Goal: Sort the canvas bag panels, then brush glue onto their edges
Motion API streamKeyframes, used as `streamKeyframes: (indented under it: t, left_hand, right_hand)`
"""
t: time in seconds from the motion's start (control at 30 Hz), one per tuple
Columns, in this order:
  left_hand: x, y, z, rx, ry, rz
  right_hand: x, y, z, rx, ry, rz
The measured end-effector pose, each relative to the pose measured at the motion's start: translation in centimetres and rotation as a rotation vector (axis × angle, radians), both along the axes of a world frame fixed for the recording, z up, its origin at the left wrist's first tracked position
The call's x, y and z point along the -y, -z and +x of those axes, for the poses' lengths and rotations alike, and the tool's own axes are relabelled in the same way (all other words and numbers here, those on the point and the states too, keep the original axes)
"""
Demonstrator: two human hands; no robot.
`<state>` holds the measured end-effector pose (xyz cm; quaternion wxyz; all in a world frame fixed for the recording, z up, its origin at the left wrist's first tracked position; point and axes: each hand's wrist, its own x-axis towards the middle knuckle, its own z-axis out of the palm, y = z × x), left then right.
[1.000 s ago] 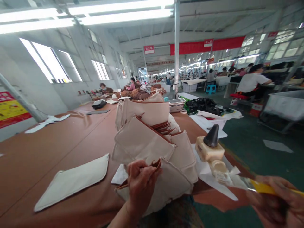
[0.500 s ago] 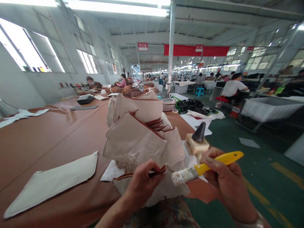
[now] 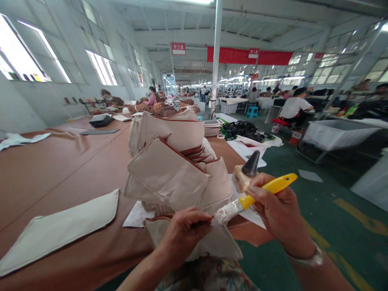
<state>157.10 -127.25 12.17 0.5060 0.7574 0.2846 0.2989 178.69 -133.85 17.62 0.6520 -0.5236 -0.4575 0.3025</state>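
Observation:
My left hand (image 3: pixel 184 238) pinches the brown-trimmed edge of a beige canvas bag panel (image 3: pixel 215 242) at the front of a leaning stack of similar panels (image 3: pixel 169 169). My right hand (image 3: pixel 280 214) grips a paint brush (image 3: pixel 266 190) with a yellow handle. Its whitened, glue-caked bristles (image 3: pixel 226 212) sit right by the panel's upper edge, close to my left fingers. Behind the brush stands a cream block (image 3: pixel 241 178) topped by a dark cone (image 3: pixel 251 163). A flat canvas panel (image 3: pixel 57 230) lies on the table to the left.
A long brown-topped work table (image 3: pixel 69 161) carries the stack, with white paper (image 3: pixel 136 215) beneath it. Black pieces (image 3: pixel 98 120) lie farther along. A white bin cart (image 3: pixel 336 135) stands on the green floor at right. Several co-workers sit at benches in the background.
My right hand has risen and swung left, bringing the brush bristles from the far right to the panel edge. My left hand has stayed on the trim. The view has tilted slightly.

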Motion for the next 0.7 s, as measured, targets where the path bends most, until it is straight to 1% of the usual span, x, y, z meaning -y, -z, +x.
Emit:
streamKeyframes:
  t: [0.07,0.13,0.17,0.23,0.3,0.4,0.47,0.53,0.63,0.67,0.7]
  left_hand:
    - [0.1,0.6,0.2,-0.031,-0.006,0.079]
    - [0.2,0.9,0.4,-0.058,-0.012,0.189]
    - [0.4,0.9,0.4,-0.062,-0.015,0.241]
    - [0.6,1.0,0.5,-0.048,-0.005,0.326]
    - [0.9,1.1,0.6,-0.022,0.008,0.387]
    - [1.4,1.5,0.9,0.018,-0.007,0.46]
    - [1.6,1.9,1.1,0.032,-0.04,0.525]
    - [1.8,2.2,1.2,0.036,-0.076,0.58]
    - [1.9,2.3,1.4,0.006,-0.092,0.629]
    - [2.0,2.3,1.5,-0.009,-0.085,0.644]
    - [2.0,2.2,1.6,-0.023,-0.077,0.657]
  right_hand:
    - [0.2,0.1,-0.1,0.136,-0.004,-0.029]
    - [0.3,0.2,0.2,0.231,0.074,-0.032]
    - [0.3,0.3,0.5,0.221,0.127,-0.025]
    - [0.3,0.4,1.4,0.127,0.207,-0.02]
    - [0.4,0.7,2.0,0.029,0.238,-0.025]
    - [0.8,1.6,1.8,-0.024,0.193,-0.042]
    - [1.2,2.3,1.1,0.013,0.121,-0.068]
    - [2.1,2.7,0.3,0.072,0.032,-0.099]
    - [3.5,2.3,0.4,0.121,-0.078,-0.126]
    - [3.9,2.0,0.7,0.128,-0.076,-0.132]
    - [4.1,1.7,1.1,0.132,-0.046,-0.137]
